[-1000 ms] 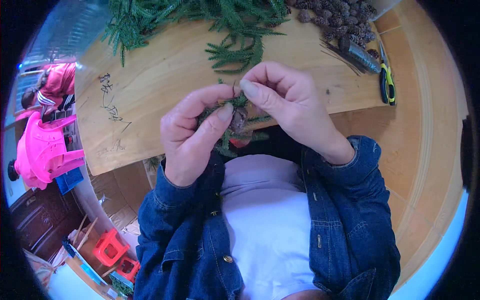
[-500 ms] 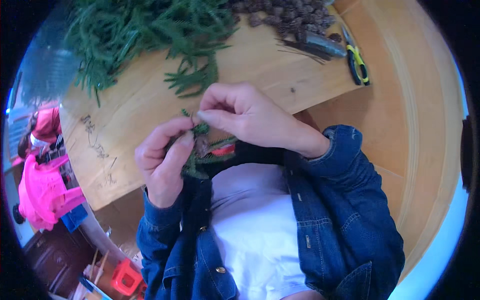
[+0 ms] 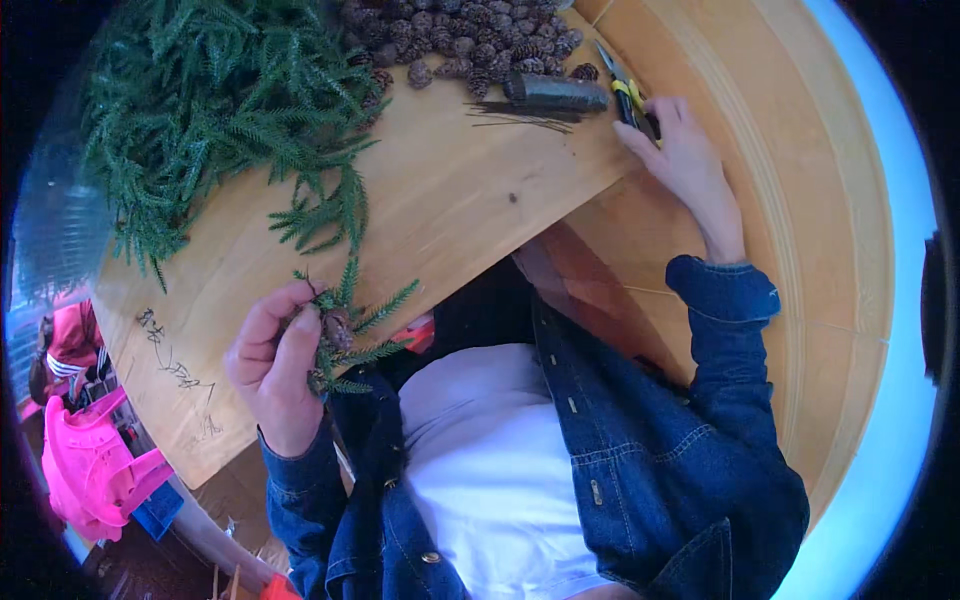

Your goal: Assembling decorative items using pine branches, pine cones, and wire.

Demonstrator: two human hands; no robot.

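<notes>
Between the thumb and fingers of my left hand (image 3: 277, 362) is a green artificial pine sprig (image 3: 384, 311) with its needled branches fanned out. A small brown pine cone (image 3: 339, 331) sits at the middle of the sprig, and a thin dark wire end pokes up by my fingertips. My right hand (image 3: 687, 155) reaches to the table's right edge, its thumb and fingers closed around the handles of the pliers (image 3: 621, 88). Those pliers have black and yellow grips, partly covered by my hand, and their jaws point away from me.
A big heap of green pine sprigs (image 3: 230, 130) covers the far left of the wooden table (image 3: 440, 215). Many loose pine cones (image 3: 480, 40) lie at the back. Thin dark wires (image 3: 525, 118) lie beside a wrapped grey bundle (image 3: 560, 92). A pink plastic chair (image 3: 90, 465) stands left of the table.
My right hand has left the sprig and moved far right onto the pliers. My left hand still holds the sprig with the cone, slightly lower and further left. The view has shifted.
</notes>
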